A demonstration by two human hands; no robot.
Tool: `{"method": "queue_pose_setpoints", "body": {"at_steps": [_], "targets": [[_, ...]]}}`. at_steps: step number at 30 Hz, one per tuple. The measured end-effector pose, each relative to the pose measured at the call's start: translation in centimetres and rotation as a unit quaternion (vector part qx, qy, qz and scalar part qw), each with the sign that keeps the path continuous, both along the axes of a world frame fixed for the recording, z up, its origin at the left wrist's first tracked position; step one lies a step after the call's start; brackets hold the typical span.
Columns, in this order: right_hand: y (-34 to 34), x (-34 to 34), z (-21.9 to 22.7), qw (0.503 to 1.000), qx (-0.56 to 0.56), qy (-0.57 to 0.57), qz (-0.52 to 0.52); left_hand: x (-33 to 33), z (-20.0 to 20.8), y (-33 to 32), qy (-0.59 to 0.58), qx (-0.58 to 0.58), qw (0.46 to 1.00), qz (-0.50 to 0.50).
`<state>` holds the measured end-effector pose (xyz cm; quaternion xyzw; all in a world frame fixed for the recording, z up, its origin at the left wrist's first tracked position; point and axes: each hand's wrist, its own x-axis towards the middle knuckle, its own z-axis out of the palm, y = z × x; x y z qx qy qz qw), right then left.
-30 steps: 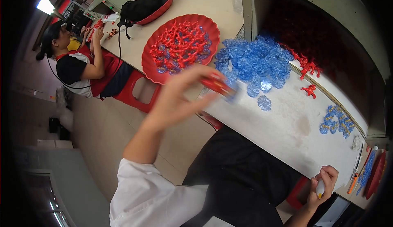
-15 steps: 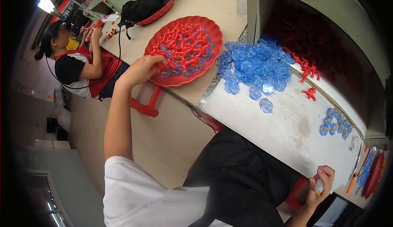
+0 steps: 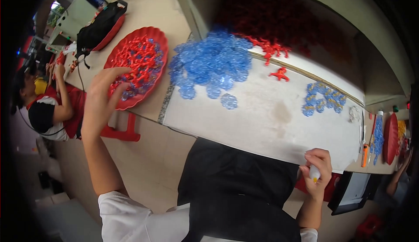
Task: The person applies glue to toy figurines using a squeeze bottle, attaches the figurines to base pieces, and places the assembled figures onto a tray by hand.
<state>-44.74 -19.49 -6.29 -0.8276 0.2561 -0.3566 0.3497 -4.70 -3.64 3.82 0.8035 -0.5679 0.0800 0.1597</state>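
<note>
At the left, my left hand hovers by the near edge of a scalloped red plate. Its thumb and fingers are apart, with nothing visible between them. Small red plastic figures are heaped on the plate over bluish clear pieces. My right hand is closed around a small white bottle with a yellow tip, at the front edge of the white work surface. Between the hands lies a pile of clear blue flower-shaped discs. A single red figure lies to its right.
Many red figures spill from a shadowed box at the back. Blue pieces with gold-coloured parts lie at the right, near an orange-handled tool and another red plate. A co-worker sits at the far left beyond a black bag.
My left hand has drawn back from the heap in the plate, and its fingers have spread. The view has swung right. My right hand still holds the white bottle.
</note>
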Motion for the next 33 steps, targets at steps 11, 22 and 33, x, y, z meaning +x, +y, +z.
{"method": "queue_pose_setpoints", "body": {"at_steps": [11,22,33], "targets": [[1.2,-4.3,-0.4,0.999,0.013,0.005,-0.047,-15.6,-12.7,-20.4,0.011,-0.068,0.947,-0.315],[0.3,-2.8,-1.8,0.999,0.027,-0.015,-0.035,-14.6,-13.7,-19.6,0.158,-0.083,0.910,-0.373],[1.0,-3.7,-1.4,0.994,0.080,-0.029,-0.070,-17.2,-12.4,-18.6,0.253,-0.058,0.930,-0.262]]}}
